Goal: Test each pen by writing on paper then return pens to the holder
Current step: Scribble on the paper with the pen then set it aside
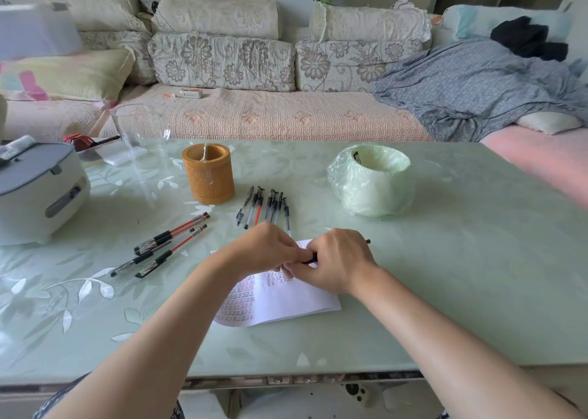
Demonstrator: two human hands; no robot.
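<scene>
We see a pale green surface with a pattern of white leaves, and on it a holder of amber brown colour with a fine woven texture. The paper is white with rows of small marks in black and red, the pens at left have red and black bodies with black grips, and the pens in the middle are mostly black with one red. Behind, the sofa cover is light pink with a geometric pattern, the cushions are cream with grey flowers, and the blanket is grey-blue with small squares.
</scene>
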